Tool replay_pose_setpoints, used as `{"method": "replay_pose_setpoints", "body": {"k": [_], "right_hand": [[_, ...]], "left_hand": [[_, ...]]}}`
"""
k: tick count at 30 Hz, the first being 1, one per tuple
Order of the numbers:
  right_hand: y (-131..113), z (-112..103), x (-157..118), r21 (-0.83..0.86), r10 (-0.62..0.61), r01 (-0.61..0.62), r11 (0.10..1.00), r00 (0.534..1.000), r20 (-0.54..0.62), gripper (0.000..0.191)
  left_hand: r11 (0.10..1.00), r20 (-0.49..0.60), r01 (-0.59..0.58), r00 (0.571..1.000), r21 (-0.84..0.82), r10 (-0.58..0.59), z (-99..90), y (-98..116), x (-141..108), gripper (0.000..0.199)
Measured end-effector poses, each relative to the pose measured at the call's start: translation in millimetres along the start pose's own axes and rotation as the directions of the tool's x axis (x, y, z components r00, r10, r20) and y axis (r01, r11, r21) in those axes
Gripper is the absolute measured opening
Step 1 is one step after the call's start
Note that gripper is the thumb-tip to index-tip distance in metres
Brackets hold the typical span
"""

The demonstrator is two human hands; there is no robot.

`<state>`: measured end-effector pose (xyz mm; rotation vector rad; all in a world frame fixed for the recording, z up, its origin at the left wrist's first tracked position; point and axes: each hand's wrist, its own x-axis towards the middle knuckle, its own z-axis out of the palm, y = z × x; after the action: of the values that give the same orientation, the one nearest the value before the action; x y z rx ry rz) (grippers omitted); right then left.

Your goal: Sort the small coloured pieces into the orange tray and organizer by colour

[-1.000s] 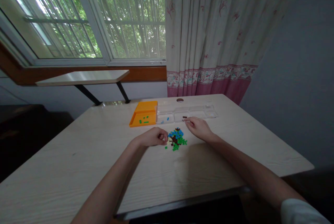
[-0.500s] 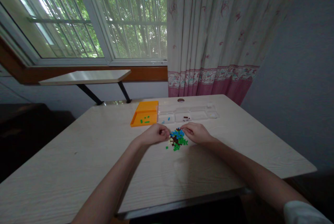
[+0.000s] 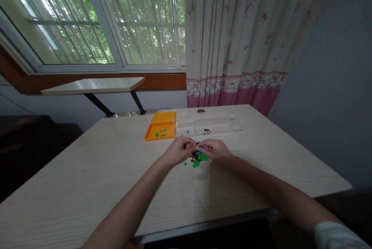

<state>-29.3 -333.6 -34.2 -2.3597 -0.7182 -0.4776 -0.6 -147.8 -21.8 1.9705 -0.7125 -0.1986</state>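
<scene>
A small pile of toy building bricks (image 3: 201, 157), green, blue, brown and pale yellow, lies on the table. Just over its far side, my left hand (image 3: 182, 150) and my right hand (image 3: 216, 150) meet with their fingertips almost touching. Both are closed in a pinch. Between the fingertips shows a tiny pale building brick (image 3: 198, 147) with blue beside it; its exact shape is too small to tell. My fingers hide most of the blue bricks. One loose green brick (image 3: 185, 163) lies left of the pile.
Behind my hands lies an open orange case (image 3: 162, 118) with several green bricks in its tray. Right of it, a clear compartment tray (image 3: 222, 127) holds a few blue and brown pieces. A dark oval object (image 3: 201, 111) lies near the back edge; a raised shelf (image 3: 95, 85) stands back left.
My two hands have come together over the pile from its left and right sides, covering much of the blue bricks. The case and trays stay in place.
</scene>
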Motion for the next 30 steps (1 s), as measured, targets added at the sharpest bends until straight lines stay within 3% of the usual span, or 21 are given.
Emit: {"method": "replay_pose_setpoints", "body": {"k": [11, 21, 30], "right_hand": [[1.7, 0.6, -0.3, -0.022, -0.053, 0.051, 0.998, 0.996, -0.066, 0.020], [5.8, 1.9, -1.4, -0.051, -0.074, 0.070, 0.996, 0.994, -0.078, 0.021], [5.2, 0.0, -1.2, -0.071, -0.096, 0.090, 0.993, 0.992, -0.085, 0.023]], "left_hand": [[1.000, -0.019, -0.010, 1.000, 0.000, 0.010, 1.3, -3.1, 1.4, 0.028], [0.971, -0.066, -0.075, 0.994, 0.226, 0.092, 0.7, 9.2, -5.8, 0.022], [0.961, -0.074, -0.084, 0.992, 0.264, 0.107, 1.2, 10.0, -6.7, 0.018]]}}
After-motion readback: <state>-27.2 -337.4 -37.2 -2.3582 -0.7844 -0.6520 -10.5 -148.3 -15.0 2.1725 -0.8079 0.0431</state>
